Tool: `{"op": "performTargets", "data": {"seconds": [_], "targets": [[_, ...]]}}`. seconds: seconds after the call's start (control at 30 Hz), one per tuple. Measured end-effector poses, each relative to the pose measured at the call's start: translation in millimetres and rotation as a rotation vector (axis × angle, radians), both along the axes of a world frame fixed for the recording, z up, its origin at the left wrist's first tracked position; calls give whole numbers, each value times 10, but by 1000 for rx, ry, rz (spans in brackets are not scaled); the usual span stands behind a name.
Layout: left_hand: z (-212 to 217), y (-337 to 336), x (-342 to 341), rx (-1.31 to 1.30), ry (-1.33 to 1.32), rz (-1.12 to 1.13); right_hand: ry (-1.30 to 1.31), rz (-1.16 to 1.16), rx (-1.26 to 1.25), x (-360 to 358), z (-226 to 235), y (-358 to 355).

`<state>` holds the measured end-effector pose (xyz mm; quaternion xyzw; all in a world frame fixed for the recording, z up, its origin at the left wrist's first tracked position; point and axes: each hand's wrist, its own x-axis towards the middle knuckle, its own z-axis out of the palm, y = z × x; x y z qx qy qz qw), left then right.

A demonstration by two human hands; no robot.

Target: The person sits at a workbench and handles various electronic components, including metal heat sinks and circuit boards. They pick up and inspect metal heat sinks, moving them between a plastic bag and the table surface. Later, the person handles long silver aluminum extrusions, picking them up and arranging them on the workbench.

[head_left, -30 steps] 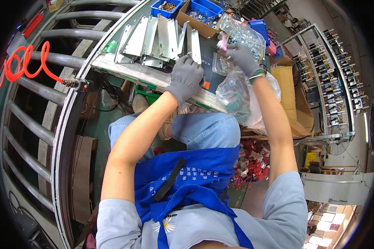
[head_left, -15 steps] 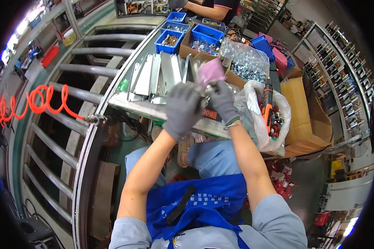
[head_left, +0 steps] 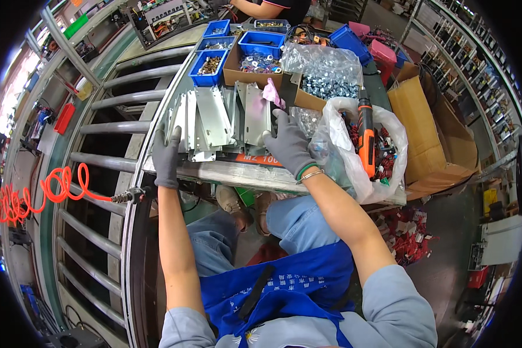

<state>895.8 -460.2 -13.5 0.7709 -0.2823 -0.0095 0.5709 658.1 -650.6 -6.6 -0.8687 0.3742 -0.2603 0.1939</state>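
Several bent grey metal brackets (head_left: 214,119) lie in a row on the workbench (head_left: 238,173). My left hand (head_left: 166,155), in a grey glove, grips the outer left bracket (head_left: 177,124) at the row's left end. My right hand (head_left: 288,145), also gloved, rests with fingers spread on the right bracket (head_left: 255,116). A pink rag (head_left: 271,93) lies just behind that bracket.
Blue bins of small parts (head_left: 210,62) and a cardboard tray (head_left: 250,64) stand behind the brackets. Clear bags of hardware (head_left: 322,72) and an orange power screwdriver (head_left: 365,136) sit right. A roller conveyor (head_left: 107,139) and a red coiled hose (head_left: 32,194) are left. Another person's arm (head_left: 261,7) is at the top.
The view has shifted down the bench. My left hand moved left to the end of the bracket row. My right hand put down the pink rag and dropped onto the right bracket.
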Motion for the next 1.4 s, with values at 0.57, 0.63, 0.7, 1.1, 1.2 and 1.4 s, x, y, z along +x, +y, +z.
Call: {"op": "performTargets", "data": {"seconds": [0.57,0.63,0.7,1.1,1.2,1.4], "targets": [[302,-515,-759,-51,-247,-326,-188,-58,204,-134,-104,-158],[278,-506,-681,-119,-203,-287,-266,-84,84,-170,-77,-277],[171,-466,-492,-254,-117,-213,-398,-59,-1,-198,-60,-348],[-4,-259,-345,-34,-148,204,-1366,311,2082,-125,118,-278],[199,-316,-586,-112,-329,281,-1260,230,1595,-118,230,-128],[640,-454,-1270,-557,-11,-192,-697,319,118,-41,462,527]]}}
